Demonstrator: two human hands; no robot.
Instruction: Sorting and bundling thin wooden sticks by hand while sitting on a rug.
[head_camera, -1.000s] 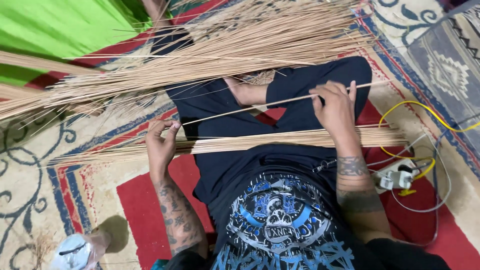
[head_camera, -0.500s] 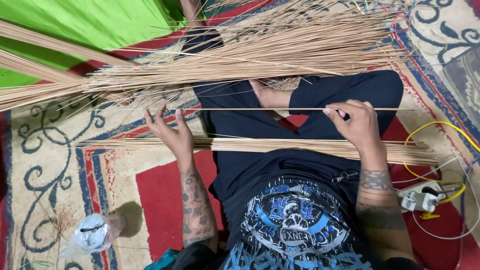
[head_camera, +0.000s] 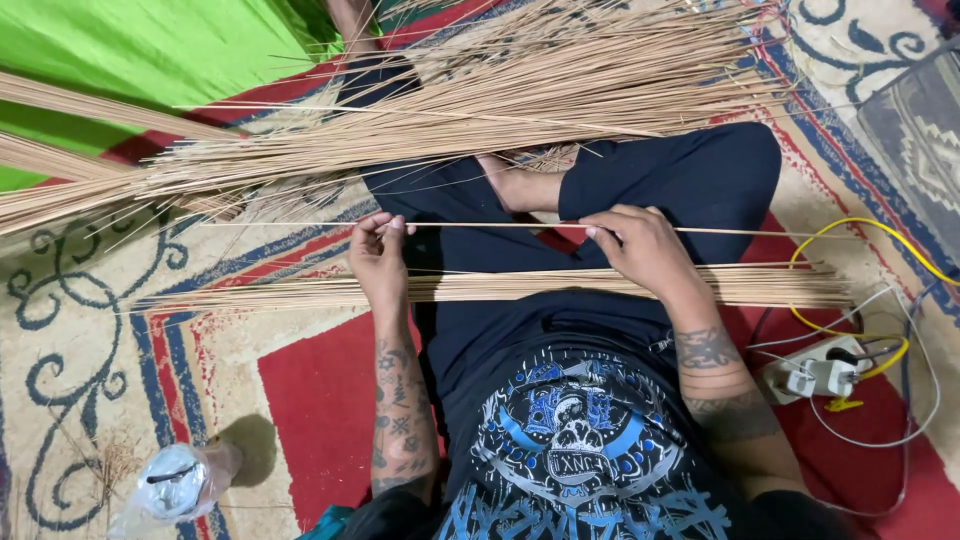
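Note:
I sit cross-legged on a patterned carpet (head_camera: 120, 330) in dark trousers. My left hand (head_camera: 380, 258) and my right hand (head_camera: 640, 250) pinch one thin tan stick (head_camera: 500, 226) and hold it level across my legs. Below the hands a neat bundle of similar sticks (head_camera: 520, 287) lies across my lap. A large loose pile of sticks (head_camera: 480, 100) spreads over the carpet beyond my knees. My bare foot (head_camera: 520, 185) shows between the pile and the held stick.
A green cloth (head_camera: 130, 60) covers the floor at the upper left. A white power strip (head_camera: 815, 375) with yellow and white cables lies at the right. A clear plastic bottle (head_camera: 165, 490) lies at the lower left. A grey patterned mat (head_camera: 920, 140) sits at the right edge.
My left hand has risen from the lap bundle and taken the left part of the single stick. The right hand keeps its grip. The camera has shifted, the view sliding rightward.

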